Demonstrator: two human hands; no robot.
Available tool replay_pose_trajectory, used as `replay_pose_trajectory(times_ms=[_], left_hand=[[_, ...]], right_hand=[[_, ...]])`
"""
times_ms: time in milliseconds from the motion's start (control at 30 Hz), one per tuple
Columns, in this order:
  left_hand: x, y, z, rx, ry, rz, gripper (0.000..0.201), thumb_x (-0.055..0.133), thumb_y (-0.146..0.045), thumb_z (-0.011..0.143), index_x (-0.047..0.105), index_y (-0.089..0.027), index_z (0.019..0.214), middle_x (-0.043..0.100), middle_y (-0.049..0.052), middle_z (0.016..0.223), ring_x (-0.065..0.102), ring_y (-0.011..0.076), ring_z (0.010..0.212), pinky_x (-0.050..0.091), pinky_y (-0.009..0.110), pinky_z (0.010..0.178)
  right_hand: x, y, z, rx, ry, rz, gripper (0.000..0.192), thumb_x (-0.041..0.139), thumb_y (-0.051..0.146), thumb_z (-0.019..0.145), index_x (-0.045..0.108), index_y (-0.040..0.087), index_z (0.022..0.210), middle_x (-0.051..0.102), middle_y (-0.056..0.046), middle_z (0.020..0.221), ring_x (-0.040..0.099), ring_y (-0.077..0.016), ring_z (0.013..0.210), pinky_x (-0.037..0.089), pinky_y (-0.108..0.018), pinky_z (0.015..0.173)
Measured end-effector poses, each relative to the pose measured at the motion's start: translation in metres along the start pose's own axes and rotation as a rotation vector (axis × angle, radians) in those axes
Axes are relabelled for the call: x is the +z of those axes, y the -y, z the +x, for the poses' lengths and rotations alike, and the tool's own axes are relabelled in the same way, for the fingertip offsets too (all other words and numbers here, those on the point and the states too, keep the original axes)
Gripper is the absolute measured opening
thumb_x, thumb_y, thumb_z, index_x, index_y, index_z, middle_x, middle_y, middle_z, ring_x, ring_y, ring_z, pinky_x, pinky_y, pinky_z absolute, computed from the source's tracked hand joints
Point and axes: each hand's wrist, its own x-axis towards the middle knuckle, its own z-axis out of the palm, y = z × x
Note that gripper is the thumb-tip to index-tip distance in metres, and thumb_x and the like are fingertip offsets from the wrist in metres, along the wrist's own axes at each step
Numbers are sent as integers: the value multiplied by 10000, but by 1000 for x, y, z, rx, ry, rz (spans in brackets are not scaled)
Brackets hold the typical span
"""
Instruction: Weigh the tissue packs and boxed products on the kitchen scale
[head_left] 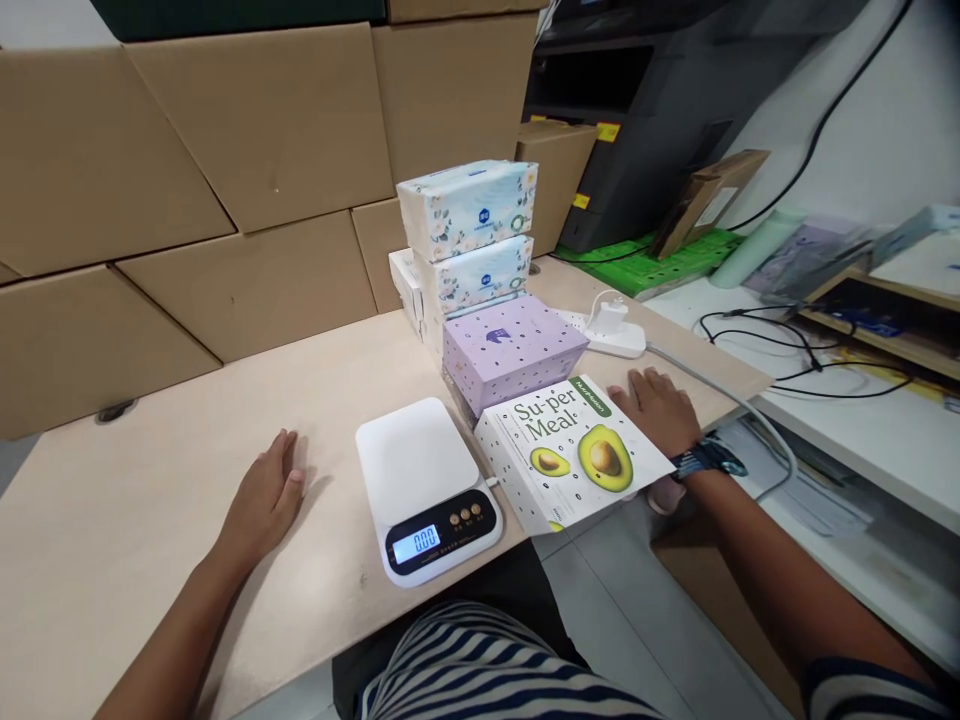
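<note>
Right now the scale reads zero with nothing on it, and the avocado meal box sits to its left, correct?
Not quite. In the head view the Su-per Meal box sits to the right of the scale, by the right hand. The scale is bare and reads zero.

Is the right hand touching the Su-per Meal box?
Touching. The head view shows the right hand lying flat against the right edge of the Su-per Meal box, with no gap between them. The left hand rests on the table, apart from the scale.

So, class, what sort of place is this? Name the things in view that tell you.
Probably a packing or stockroom desk. Stacked cardboard cartons line the wall, a digital scale sits on the table, and boxed goods are piled beside it.
</note>
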Motion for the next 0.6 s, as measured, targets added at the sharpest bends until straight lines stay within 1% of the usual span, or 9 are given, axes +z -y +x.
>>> replay_pose_trajectory(times_ms=[133, 267, 367, 500, 600], left_hand=[[-1, 1, -1, 9, -3, 2, 1153, 137, -908, 1006, 335, -11, 1704, 540, 289, 1710, 517, 476, 1616, 389, 690, 1368], [-1, 0, -1, 25, -11, 13, 1124, 156, -901, 1017, 396, -25, 1679, 555, 281, 1701, 534, 469, 1603, 401, 704, 1357], [-3, -5, -1, 11, 1, 9, 1172, 134, -924, 1000, 410, -6, 1674, 543, 287, 1709, 520, 470, 1612, 390, 695, 1365], [-6, -11, 0, -33, 35, 6, 1267, 105, -980, 954, 402, 12, 1685, 519, 286, 1728, 503, 472, 1619, 381, 678, 1371], [-7, -13, 0, -36, 48, 4, 1290, 99, -989, 946, 396, 26, 1684, 501, 293, 1738, 483, 474, 1631, 375, 668, 1374]], right_hand=[[-5, 1, -2, -19, 28, -8, 768, 273, 555, 1092, 536, 53, 1611, 431, -331, 1762, 408, -502, 1664, 353, -704, 1331], [-4, 3, -2, 13, 37, -20, 792, 273, 546, 1083, 517, 25, 1626, 432, -314, 1768, 402, -495, 1671, 345, -695, 1345], [-1, 2, -1, 31, 27, -14, 805, 282, 556, 1078, 518, 21, 1632, 441, -301, 1769, 407, -486, 1670, 343, -689, 1350], [1, -2, 0, 10, -4, -13, 802, 291, 567, 1082, 537, 25, 1620, 470, -305, 1749, 440, -488, 1646, 369, -698, 1330], [1, -5, -1, 0, -21, -4, 777, 320, 566, 1076, 586, 38, 1581, 503, -305, 1725, 471, -485, 1626, 392, -703, 1315]])
